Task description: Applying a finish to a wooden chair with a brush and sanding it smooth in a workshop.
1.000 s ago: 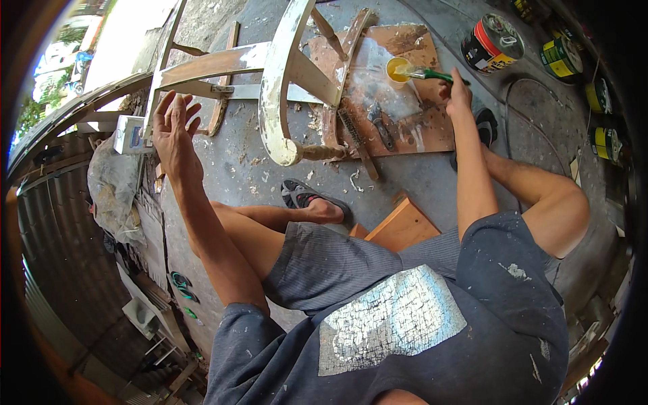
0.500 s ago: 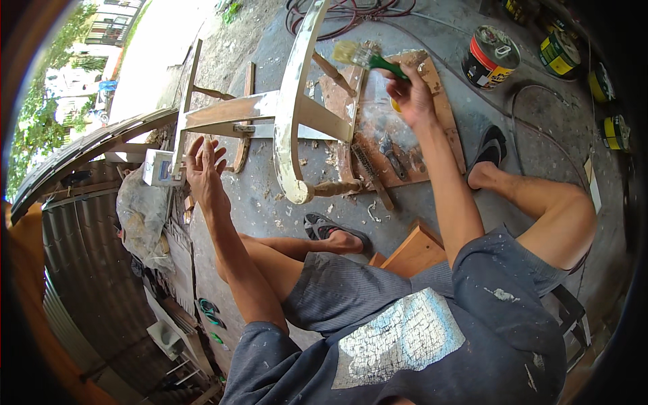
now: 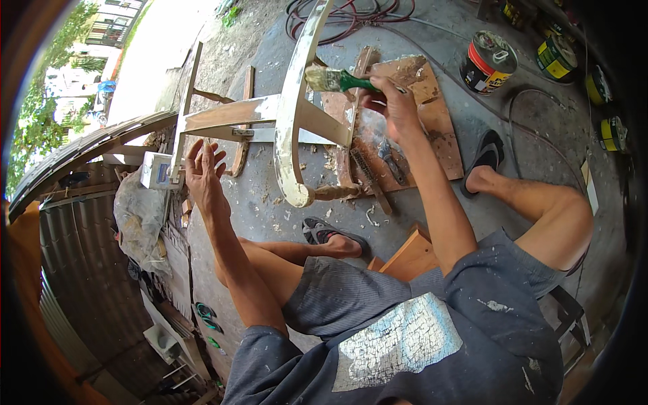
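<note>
A paintbrush (image 3: 335,79) with a green handle is gripped in my right hand (image 3: 399,111). Its pale bristles point left, at the right edge of the curved, worn-white part of a wooden chair frame (image 3: 290,128); whether they touch it I cannot tell. My left hand (image 3: 206,177) is raised, palm up, with loosely bent fingers spread and nothing visible in them. It is nearest the frame's left end, just beside a small white box (image 3: 156,170). Under the brush, a wire brush (image 3: 370,181) and a scraper (image 3: 390,160) lie on or beside a brown board (image 3: 435,152).
Black, red and yellow paint cans (image 3: 489,62) stand at the far right. A reddish hose (image 3: 337,28) lies coiled at the back. Paint flakes litter the concrete floor (image 3: 270,216). Crumpled plastic sheeting (image 3: 140,219) is at left, and a wooden box (image 3: 410,254) is between my legs.
My right hand has moved left and slightly down, bringing the paintbrush from over the board to the edge of the curved chair part. My left hand has barely shifted.
</note>
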`<state>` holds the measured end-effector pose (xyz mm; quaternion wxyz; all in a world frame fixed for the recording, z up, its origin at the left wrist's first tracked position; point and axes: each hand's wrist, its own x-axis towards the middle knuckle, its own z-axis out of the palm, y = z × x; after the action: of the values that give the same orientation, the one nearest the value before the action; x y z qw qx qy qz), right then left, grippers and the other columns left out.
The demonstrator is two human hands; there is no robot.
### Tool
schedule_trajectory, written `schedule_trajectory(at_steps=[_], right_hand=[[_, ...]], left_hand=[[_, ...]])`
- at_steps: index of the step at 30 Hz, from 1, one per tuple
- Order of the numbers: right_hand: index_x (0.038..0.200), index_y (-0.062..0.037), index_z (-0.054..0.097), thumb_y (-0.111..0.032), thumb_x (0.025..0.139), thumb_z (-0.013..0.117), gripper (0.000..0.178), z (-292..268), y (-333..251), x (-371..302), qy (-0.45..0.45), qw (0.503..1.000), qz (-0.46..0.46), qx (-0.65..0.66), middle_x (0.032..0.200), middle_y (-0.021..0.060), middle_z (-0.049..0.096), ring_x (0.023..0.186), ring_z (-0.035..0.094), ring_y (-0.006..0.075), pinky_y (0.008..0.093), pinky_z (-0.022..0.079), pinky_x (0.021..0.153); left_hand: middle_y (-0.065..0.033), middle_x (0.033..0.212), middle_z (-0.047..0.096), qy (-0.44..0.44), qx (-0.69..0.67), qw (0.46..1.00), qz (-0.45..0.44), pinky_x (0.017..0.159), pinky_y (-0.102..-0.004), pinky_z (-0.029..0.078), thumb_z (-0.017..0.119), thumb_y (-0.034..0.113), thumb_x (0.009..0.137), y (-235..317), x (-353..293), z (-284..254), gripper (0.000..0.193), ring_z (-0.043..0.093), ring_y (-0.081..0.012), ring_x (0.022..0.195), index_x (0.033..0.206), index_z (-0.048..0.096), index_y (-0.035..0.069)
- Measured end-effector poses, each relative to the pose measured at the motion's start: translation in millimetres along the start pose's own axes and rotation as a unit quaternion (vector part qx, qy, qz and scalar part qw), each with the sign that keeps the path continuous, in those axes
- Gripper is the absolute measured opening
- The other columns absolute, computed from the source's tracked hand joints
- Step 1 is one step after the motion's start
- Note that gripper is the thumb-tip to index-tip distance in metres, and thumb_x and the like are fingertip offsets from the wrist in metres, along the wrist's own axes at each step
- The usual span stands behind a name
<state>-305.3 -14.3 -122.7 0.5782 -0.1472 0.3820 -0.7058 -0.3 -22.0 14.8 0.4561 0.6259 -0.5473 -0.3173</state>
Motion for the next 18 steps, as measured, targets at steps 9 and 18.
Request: schedule_trajectory(at_steps=[9, 18], right_hand=[[0.096, 0.0013, 0.064, -0.012, 0.084, 0.059, 0.019, -18.0, -25.9, 91.1, -0.067, 0.997, 0.023, 0.007, 0.079, 0.0096, 0.065, 0.068, 0.063, 0.0138, 0.0291, 0.057, 0.072], [0.088, -0.0016, 0.067, -0.011, 0.082, 0.062, 0.012, -6.8, -51.6, 180.5, 0.003, 0.978, -0.206, -0.026, 0.076, 0.0059, 0.064, 0.068, 0.062, 0.0122, 0.0246, 0.053, 0.065]], left_hand=[[-0.0092, 0.106, 0.061, -0.006, -0.004, 1.0, -0.004, 0.076, -0.0283, 0.046, 0.057, 0.031, 0.092, -2.9, -0.5, -2.0, 0.041, 0.06, -0.0155, 0.091, 0.124, 0.048, 0.007], [-0.0069, 0.106, 0.06, -0.01, 0.023, 1.0, -0.014, 0.076, -0.0277, 0.045, 0.055, 0.031, 0.093, -6.4, 0.3, 1.1, 0.037, 0.06, -0.0133, 0.09, 0.123, 0.049, 0.009]])
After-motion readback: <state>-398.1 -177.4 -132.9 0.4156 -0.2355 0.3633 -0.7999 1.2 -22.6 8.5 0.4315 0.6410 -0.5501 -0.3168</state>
